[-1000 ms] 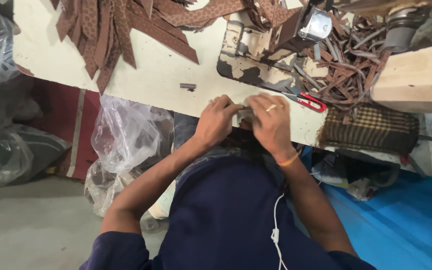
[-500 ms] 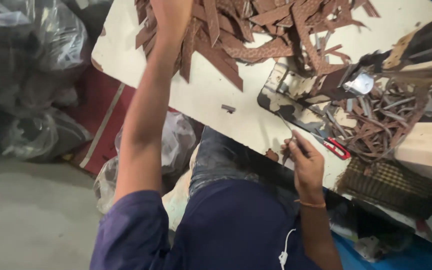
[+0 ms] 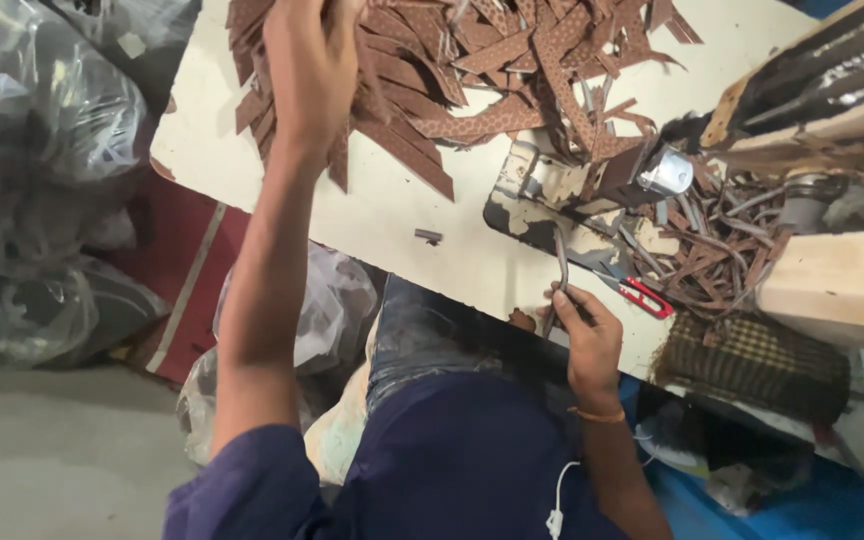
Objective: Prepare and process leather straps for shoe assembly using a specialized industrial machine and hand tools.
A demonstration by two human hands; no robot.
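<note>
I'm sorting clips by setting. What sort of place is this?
Probably a small leather-goods or footwear workshop. A pile of brown cut strips covers the white worktable, the left hand reaches into it, the right hand holds one strip, and red snips lie nearby.

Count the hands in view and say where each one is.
2. The left hand reaches into the pile of brown patterned leather strips at the table's far side. The right hand holds a thin dark strip at the near edge. None seem hidden.
</note>
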